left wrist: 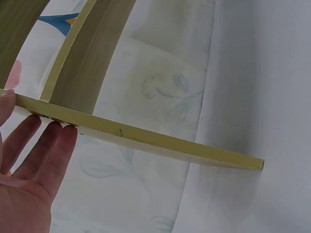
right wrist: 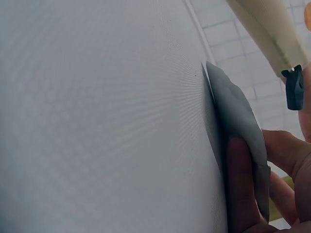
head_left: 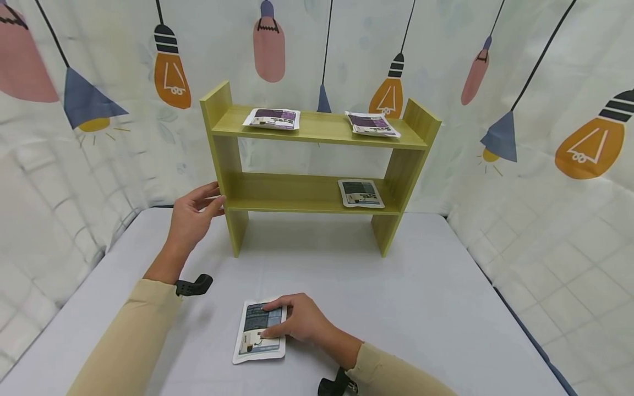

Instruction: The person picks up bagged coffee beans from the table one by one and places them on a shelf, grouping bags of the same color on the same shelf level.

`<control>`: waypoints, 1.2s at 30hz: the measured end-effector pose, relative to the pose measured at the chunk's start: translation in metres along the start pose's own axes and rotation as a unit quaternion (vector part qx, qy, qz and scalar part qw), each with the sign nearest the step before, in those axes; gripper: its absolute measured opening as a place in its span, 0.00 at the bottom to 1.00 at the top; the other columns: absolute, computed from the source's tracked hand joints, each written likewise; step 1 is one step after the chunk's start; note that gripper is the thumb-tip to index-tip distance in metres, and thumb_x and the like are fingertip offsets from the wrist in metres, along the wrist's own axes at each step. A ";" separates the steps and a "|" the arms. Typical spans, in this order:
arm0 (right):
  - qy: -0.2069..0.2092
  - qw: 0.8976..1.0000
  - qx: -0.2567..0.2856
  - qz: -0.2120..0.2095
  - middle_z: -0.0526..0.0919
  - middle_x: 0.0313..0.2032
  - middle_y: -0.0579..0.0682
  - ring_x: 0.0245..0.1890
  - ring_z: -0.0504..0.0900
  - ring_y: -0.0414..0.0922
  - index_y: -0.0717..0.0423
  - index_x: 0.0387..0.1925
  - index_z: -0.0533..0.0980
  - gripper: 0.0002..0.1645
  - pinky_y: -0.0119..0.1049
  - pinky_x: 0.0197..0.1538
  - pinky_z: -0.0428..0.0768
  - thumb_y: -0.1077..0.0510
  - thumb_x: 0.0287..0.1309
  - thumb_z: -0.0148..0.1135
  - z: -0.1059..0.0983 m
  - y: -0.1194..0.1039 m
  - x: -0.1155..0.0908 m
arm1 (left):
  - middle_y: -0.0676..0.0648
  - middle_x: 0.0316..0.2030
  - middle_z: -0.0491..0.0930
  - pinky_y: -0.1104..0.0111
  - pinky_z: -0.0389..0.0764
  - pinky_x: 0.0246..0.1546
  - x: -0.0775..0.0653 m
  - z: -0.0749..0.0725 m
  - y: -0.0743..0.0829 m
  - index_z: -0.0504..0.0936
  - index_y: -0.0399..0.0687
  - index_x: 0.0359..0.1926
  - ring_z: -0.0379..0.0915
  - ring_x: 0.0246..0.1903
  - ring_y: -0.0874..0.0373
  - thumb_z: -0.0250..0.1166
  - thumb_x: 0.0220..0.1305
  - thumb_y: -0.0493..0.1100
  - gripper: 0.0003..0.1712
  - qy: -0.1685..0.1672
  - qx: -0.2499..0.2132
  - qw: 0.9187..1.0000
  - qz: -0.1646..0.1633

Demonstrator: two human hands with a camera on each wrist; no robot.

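In the head view, my left hand point(head_left: 195, 212) rests against the left side panel of a yellow-green two-tier shelf point(head_left: 317, 193). The left wrist view shows its thumb at the panel's front edge point(left wrist: 165, 137) and the other fingers point(left wrist: 58, 155) nearly straight along the outer face. Low in the middle of the head view, my right hand point(head_left: 304, 322) grips a flat white pouch point(head_left: 260, 333) with a dark label by its right edge. From the right wrist, fingers reach under the pouch point(right wrist: 238, 109), which is close over the white cloth.
Two purple-labelled pouches lie on the upper tier, one left point(head_left: 272, 119) and one right point(head_left: 372, 125). A dark-labelled pouch point(head_left: 361, 193) lies at the right of the lower tier. A white-covered table point(head_left: 421, 308) carries the shelf; patterned curtains point(head_left: 327, 49) surround it.
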State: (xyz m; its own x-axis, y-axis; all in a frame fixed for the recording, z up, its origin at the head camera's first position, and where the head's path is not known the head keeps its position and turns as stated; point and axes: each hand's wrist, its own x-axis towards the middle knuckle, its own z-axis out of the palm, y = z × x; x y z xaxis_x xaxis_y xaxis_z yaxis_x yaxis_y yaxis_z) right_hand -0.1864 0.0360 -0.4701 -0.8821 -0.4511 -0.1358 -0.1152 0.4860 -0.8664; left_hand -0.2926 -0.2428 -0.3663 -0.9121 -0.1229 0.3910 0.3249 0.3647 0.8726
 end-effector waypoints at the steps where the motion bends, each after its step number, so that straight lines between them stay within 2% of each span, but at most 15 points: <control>1: 0.001 1.000 0.000 0.000 0.87 0.52 0.37 0.56 0.80 0.38 0.34 0.43 0.89 0.26 0.41 0.66 0.77 0.54 0.38 0.88 0.000 0.000 0.000 | 0.45 0.69 0.75 0.81 0.84 0.44 0.000 0.000 0.000 0.73 0.57 0.73 0.77 0.52 0.73 0.65 0.72 0.52 0.31 0.000 0.001 1.000 0.000; 13: 0.007 1.000 0.007 0.002 0.87 0.52 0.37 0.58 0.79 0.39 0.33 0.43 0.89 0.26 0.43 0.68 0.75 0.54 0.38 0.88 0.002 0.001 -0.001 | 0.45 0.68 0.76 0.81 0.84 0.43 -0.001 0.001 0.001 0.73 0.57 0.73 0.77 0.53 0.73 0.65 0.72 0.52 0.30 0.001 0.004 1.000 0.002; 27: 0.004 0.999 0.043 -0.017 0.87 0.52 0.38 0.56 0.79 0.35 0.37 0.47 0.89 0.28 0.34 0.65 0.75 0.58 0.40 0.86 0.001 0.000 -0.003 | 0.43 0.67 0.77 0.81 0.84 0.43 -0.001 0.000 0.002 0.74 0.56 0.72 0.78 0.53 0.72 0.65 0.72 0.50 0.30 0.005 0.004 1.000 0.010; 36: -0.002 0.999 0.043 -0.010 0.87 0.55 0.42 0.60 0.79 0.40 0.38 0.47 0.89 0.26 0.43 0.71 0.73 0.58 0.44 0.84 -0.001 0.001 -0.001 | 0.44 0.68 0.76 0.82 0.84 0.43 -0.001 0.001 0.002 0.74 0.57 0.72 0.78 0.55 0.68 0.64 0.72 0.51 0.30 0.004 0.006 1.000 0.005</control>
State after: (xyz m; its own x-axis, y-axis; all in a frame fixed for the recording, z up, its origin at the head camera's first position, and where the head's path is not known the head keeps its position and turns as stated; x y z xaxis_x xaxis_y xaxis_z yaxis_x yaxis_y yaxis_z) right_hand -0.1863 0.0373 -0.4705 -0.8780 -0.4634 -0.1195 -0.0931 0.4104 -0.9072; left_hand -0.2907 -0.2412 -0.3651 -0.9068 -0.1266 0.4021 0.3311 0.3764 0.8653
